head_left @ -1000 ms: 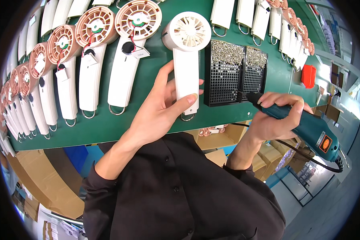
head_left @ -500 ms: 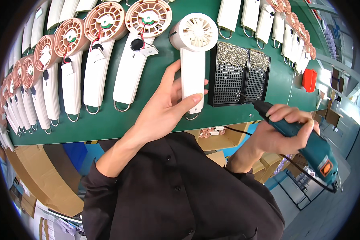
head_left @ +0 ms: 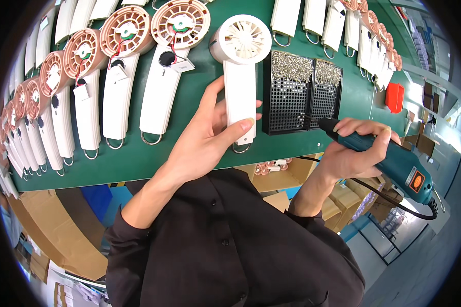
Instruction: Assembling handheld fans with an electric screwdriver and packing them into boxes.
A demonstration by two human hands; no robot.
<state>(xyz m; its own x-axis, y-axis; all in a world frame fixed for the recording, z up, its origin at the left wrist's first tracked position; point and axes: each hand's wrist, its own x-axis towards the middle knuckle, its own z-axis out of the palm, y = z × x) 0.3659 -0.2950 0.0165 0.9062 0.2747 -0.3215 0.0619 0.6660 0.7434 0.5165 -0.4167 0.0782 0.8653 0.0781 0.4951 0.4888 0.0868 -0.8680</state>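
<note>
My left hand (head_left: 202, 135) is wrapped round the handle of a white handheld fan (head_left: 239, 97), thumb across its lower end. The fan lies on the green bench with its round slatted head away from me and a wire loop at its near end. My right hand (head_left: 356, 151) grips a teal electric screwdriver (head_left: 402, 169) with a black nose and a trailing cord. Its thin bit points left, over the near part of a black screw tray (head_left: 289, 102). The tray has perforated plates in two compartments, with loose screws heaped at the far end. Whether the bit touches a screw I cannot tell.
Rows of white handles with open pink fan heads (head_left: 181, 23), wires and tags line the left of the green bench (head_left: 200, 171). More fan parts (head_left: 335, 25) lie at the far right, near a red bin (head_left: 394, 98). Cardboard boxes (head_left: 61, 240) stand below the bench edge.
The screwdriver has swung to a flatter angle, its rear end higher, with its bit still over the tray. My left hand keeps its hold on the fan. The whole view has shifted slightly.
</note>
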